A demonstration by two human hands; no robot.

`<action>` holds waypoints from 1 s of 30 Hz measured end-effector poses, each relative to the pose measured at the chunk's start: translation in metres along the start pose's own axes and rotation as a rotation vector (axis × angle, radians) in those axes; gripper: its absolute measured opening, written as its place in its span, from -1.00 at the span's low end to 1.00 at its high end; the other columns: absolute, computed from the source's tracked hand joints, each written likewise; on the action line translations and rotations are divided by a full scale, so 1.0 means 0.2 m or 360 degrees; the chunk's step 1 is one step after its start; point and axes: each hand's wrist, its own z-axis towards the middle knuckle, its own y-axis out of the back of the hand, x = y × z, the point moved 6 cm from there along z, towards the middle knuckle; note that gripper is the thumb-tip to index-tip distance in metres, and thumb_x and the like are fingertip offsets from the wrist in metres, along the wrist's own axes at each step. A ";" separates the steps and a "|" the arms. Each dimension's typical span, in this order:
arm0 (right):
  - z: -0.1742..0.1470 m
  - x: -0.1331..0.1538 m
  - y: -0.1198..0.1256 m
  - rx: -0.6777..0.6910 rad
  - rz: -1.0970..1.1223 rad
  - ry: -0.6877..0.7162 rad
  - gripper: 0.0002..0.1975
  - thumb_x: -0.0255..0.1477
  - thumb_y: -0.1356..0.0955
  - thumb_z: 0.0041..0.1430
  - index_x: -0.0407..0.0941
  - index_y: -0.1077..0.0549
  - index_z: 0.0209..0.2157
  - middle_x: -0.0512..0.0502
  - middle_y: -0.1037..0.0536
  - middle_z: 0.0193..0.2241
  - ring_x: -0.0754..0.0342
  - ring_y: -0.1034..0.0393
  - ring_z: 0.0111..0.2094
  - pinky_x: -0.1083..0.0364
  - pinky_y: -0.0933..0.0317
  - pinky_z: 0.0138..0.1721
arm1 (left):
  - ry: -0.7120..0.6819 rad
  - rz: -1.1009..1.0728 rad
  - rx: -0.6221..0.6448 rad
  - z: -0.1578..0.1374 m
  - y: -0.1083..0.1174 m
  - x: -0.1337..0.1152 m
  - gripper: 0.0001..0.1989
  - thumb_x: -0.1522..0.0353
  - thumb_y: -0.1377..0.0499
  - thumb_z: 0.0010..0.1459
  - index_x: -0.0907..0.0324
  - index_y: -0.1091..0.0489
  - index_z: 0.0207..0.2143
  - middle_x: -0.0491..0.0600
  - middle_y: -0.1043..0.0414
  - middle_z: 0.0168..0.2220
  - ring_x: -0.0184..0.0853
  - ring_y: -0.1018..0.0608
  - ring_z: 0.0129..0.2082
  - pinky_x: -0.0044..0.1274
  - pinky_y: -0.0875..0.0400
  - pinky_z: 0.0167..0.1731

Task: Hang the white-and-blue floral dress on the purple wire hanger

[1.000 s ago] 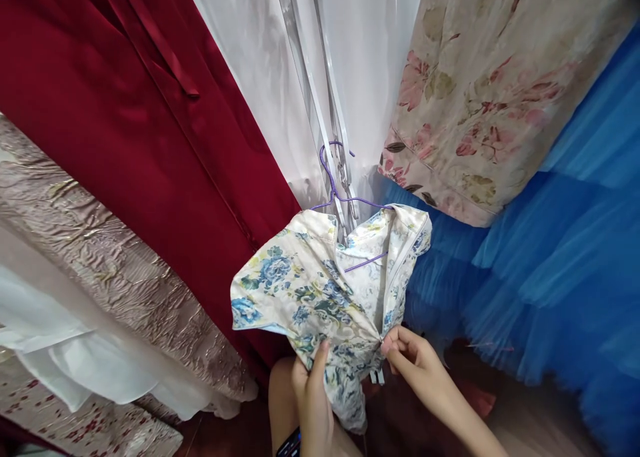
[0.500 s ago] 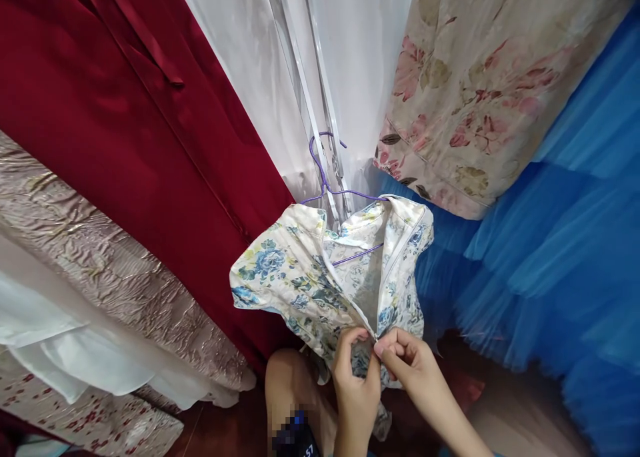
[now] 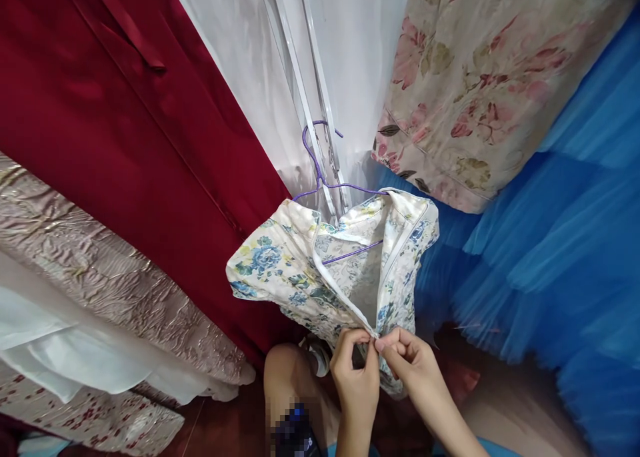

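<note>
A cream dress with blue flowers [image 3: 295,270] hangs on a purple wire hanger [image 3: 320,170], its zipper [image 3: 345,304] open from the collar down to my fingers. My left hand [image 3: 356,367] pinches the left edge of the fabric at the bottom of the opening. Close against it, my right hand [image 3: 403,354] is closed in a pinch at the same spot, on the zipper's lower end. The slider itself is hidden by the fingertips. Through the gap, the hanger's lower bar and the dress's pale inside show.
Dark red cloth [image 3: 150,144] and textured pink fabric [image 3: 90,264] hang at the left. White straps [image 3: 293,64] run down behind the hanger. A floral panel [image 3: 470,110] and blue tulle [image 3: 525,264] hang at the right. Below are my knee [image 3: 285,370] and a partly pixelated phone [image 3: 297,434].
Both hands stay pinched at the same place on the zipper. The dress and hanger have shifted slightly up and left, and the opening looks a little wider.
</note>
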 end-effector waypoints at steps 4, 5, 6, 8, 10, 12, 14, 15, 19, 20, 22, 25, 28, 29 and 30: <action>-0.01 0.00 0.00 -0.0049 -0.0004 -0.0014 -0.56 -0.08 -0.44 0.13 -0.13 -0.31 -0.52 0.19 -0.10 -0.69 0.24 0.10 -0.62 0.17 0.17 -0.55 | 0.0040 -0.0016 -0.0006 -0.01 0.00 0.02 -0.93 0.49 -0.18 0.17 0.18 -0.40 -0.37 -0.09 -0.41 -0.42 -0.36 -0.49 -0.39 -0.56 -0.39 -0.30; -0.01 0.00 -0.01 -0.0028 -0.0009 -0.0032 -0.55 -0.08 -0.44 0.13 -0.13 -0.31 -0.53 0.19 -0.10 -0.70 0.24 0.10 -0.62 0.17 0.17 -0.55 | 0.0057 -0.0023 0.0002 -0.02 0.00 0.02 -0.93 0.49 -0.18 0.17 0.18 -0.40 -0.36 -0.09 -0.42 -0.42 -0.36 -0.50 -0.38 -0.56 -0.39 -0.30; 0.00 0.00 -0.02 0.0017 -0.0015 -0.0057 -0.55 -0.08 -0.44 0.14 -0.13 -0.30 -0.54 0.19 -0.12 -0.71 0.25 0.09 -0.63 0.16 0.17 -0.55 | 0.0073 -0.0033 0.0011 -0.02 -0.01 0.03 -0.93 0.49 -0.17 0.17 0.18 -0.41 -0.35 -0.09 -0.42 -0.41 -0.36 -0.50 -0.38 -0.56 -0.40 -0.30; 0.00 0.01 -0.04 0.0155 -0.0031 -0.0115 -0.55 -0.08 -0.42 0.16 -0.13 -0.29 -0.54 0.16 -0.18 -0.72 0.24 0.04 -0.65 0.16 0.16 -0.54 | 0.0097 -0.0062 0.0026 -0.03 0.00 0.04 -0.92 0.49 -0.15 0.18 0.18 -0.41 -0.35 -0.08 -0.42 -0.41 -0.35 -0.50 -0.38 -0.56 -0.40 -0.31; 0.01 0.03 -0.07 0.0266 -0.0046 -0.0142 -0.56 -0.10 -0.42 0.17 -0.13 -0.31 -0.54 0.12 -0.27 -0.72 0.23 -0.03 -0.65 0.16 0.13 -0.54 | 0.0109 -0.0098 0.0039 -0.03 0.00 0.05 -0.93 0.47 -0.15 0.19 0.18 -0.40 -0.35 -0.08 -0.42 -0.42 -0.35 -0.50 -0.39 -0.56 -0.39 -0.32; 0.02 0.06 -0.08 0.0298 -0.0040 -0.0131 -0.56 -0.10 -0.43 0.16 -0.14 -0.32 -0.54 0.09 -0.32 -0.71 0.23 -0.07 -0.64 0.16 0.09 -0.52 | 0.0124 -0.0141 0.0047 -0.02 0.00 0.04 -0.93 0.44 -0.16 0.21 0.19 -0.40 -0.36 -0.08 -0.41 -0.43 -0.35 -0.50 -0.39 -0.56 -0.39 -0.32; 0.03 0.09 -0.09 0.0295 -0.0024 -0.0120 -0.56 -0.10 -0.44 0.14 -0.14 -0.33 -0.55 0.09 -0.33 -0.72 0.23 -0.08 -0.65 0.16 0.08 -0.53 | 0.0149 -0.0179 0.0052 -0.02 0.01 0.04 -0.91 0.41 -0.17 0.22 0.19 -0.38 -0.39 -0.09 -0.39 -0.45 -0.35 -0.48 -0.41 -0.56 -0.38 -0.33; 0.04 0.11 -0.10 0.0298 -0.0019 -0.0121 -0.56 -0.10 -0.44 0.13 -0.14 -0.33 -0.55 0.09 -0.33 -0.73 0.23 -0.08 -0.66 0.16 0.08 -0.54 | 0.0166 -0.0194 0.0059 -0.02 0.01 0.04 -0.89 0.41 -0.17 0.22 0.19 -0.36 -0.41 -0.09 -0.38 -0.45 -0.35 -0.48 -0.41 -0.56 -0.37 -0.33; 0.07 0.19 -0.12 0.0286 -0.0025 -0.0047 -0.60 -0.12 -0.43 0.16 -0.15 -0.39 -0.50 0.11 -0.31 -0.74 0.23 -0.06 -0.68 0.15 0.07 -0.55 | 0.0176 -0.0220 0.0111 -0.01 0.01 0.04 -0.83 0.43 -0.16 0.22 0.19 -0.32 -0.46 -0.09 -0.38 -0.46 -0.35 -0.47 -0.41 -0.55 -0.36 -0.30; 0.08 0.22 -0.13 0.0277 -0.0025 -0.0007 -0.62 -0.14 -0.42 0.17 -0.16 -0.40 -0.49 0.11 -0.31 -0.74 0.22 -0.07 -0.67 0.15 0.05 -0.54 | 0.0166 -0.0223 0.0132 -0.01 0.01 0.04 -0.84 0.44 -0.16 0.22 0.19 -0.33 -0.45 -0.08 -0.39 -0.46 -0.35 -0.48 -0.40 -0.55 -0.37 -0.29; 0.10 0.29 -0.14 0.0264 -0.0024 0.0071 -0.65 -0.18 -0.42 0.19 -0.15 -0.41 -0.50 0.09 -0.33 -0.73 0.21 -0.11 -0.65 0.15 0.00 -0.51 | 0.0154 -0.0220 0.0164 -0.01 0.00 0.03 -0.87 0.44 -0.15 0.22 0.19 -0.35 -0.42 -0.07 -0.41 -0.44 -0.34 -0.49 -0.38 -0.54 -0.37 -0.28; 0.16 0.41 -0.17 0.0236 -0.0065 0.0158 -0.68 -0.21 -0.42 0.19 -0.14 -0.42 -0.50 0.09 -0.35 -0.73 0.21 -0.10 -0.66 0.16 0.00 -0.55 | 0.0157 -0.0190 0.0169 0.00 0.00 0.03 -0.89 0.43 -0.16 0.22 0.19 -0.36 -0.41 -0.07 -0.41 -0.43 -0.33 -0.48 -0.38 -0.55 -0.38 -0.29; 0.24 0.54 -0.22 0.0194 -0.0095 0.0290 -0.70 -0.21 -0.43 0.16 -0.14 -0.44 -0.47 0.10 -0.35 -0.74 0.22 -0.08 -0.68 0.18 0.04 -0.59 | 0.0146 -0.0156 0.0158 0.01 0.01 0.03 -0.88 0.41 -0.17 0.21 0.19 -0.36 -0.42 -0.06 -0.39 -0.45 -0.33 -0.48 -0.39 -0.55 -0.39 -0.30; 0.27 0.59 -0.24 0.0187 -0.0088 0.0339 -0.70 -0.21 -0.44 0.15 -0.15 -0.45 -0.47 0.11 -0.35 -0.75 0.23 -0.07 -0.69 0.18 0.04 -0.61 | 0.0144 -0.0154 0.0164 0.01 0.01 0.02 -0.88 0.40 -0.18 0.21 0.20 -0.36 -0.42 -0.06 -0.39 -0.45 -0.33 -0.48 -0.39 -0.55 -0.39 -0.30; 0.30 0.63 -0.25 0.0184 -0.0079 0.0383 -0.70 -0.21 -0.44 0.14 -0.15 -0.45 -0.47 0.11 -0.35 -0.75 0.23 -0.06 -0.70 0.19 0.05 -0.62 | 0.0143 -0.0156 0.0177 0.01 0.01 0.02 -0.88 0.40 -0.18 0.22 0.20 -0.37 -0.41 -0.06 -0.38 -0.45 -0.33 -0.48 -0.39 -0.56 -0.39 -0.30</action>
